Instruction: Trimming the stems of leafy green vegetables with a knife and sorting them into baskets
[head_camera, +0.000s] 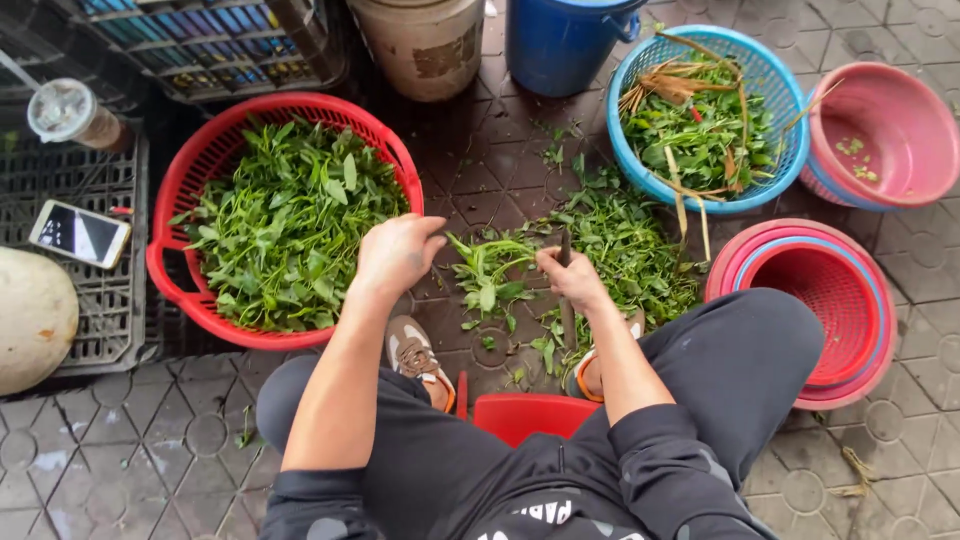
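While the head view looks down past dark-trousered knees, the left hand (398, 255) is curled shut at the rim of the red basket (178, 268), which is heaped with picked green leaves (285, 225); whether it holds any I cannot tell. The right hand (575, 280) is clamped on a dark-handled knife (566, 300) and touches a leafy stalk bunch (492, 272). Unsorted greens (625, 245) lie on the paved floor (150, 450), so I judge much is done and a smaller pile left. Stems fill the blue basket (775, 80).
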